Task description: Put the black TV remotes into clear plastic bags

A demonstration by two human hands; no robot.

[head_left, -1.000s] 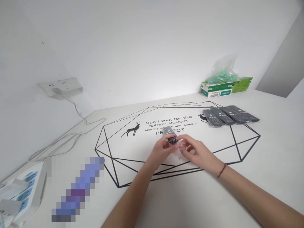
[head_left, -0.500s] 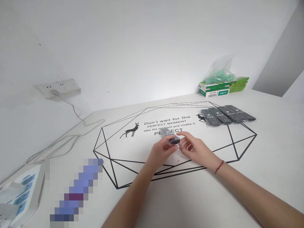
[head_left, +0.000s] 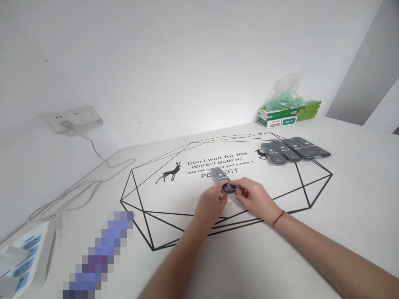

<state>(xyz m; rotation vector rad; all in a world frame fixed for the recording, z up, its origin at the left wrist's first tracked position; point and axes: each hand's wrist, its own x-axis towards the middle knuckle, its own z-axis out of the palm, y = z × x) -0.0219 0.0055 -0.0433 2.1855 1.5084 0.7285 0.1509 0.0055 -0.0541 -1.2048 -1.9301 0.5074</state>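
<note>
A dark remote control in a clear plastic sleeve lies lengthwise over the printed lettering at the table's middle. My left hand pinches its near end from the left. My right hand pinches the same end from the right, fingers curled on the sleeve. A thin red cord circles my right wrist.
Several bagged remotes lie side by side at the right. Green boxes under a bag of green items stand against the back wall. A wall socket with a white cable is at left, a power strip near the front left corner.
Both hands have closed in on the near end of the remote; my right hand's fingers have drawn tighter onto the sleeve. The view has drifted slightly.
</note>
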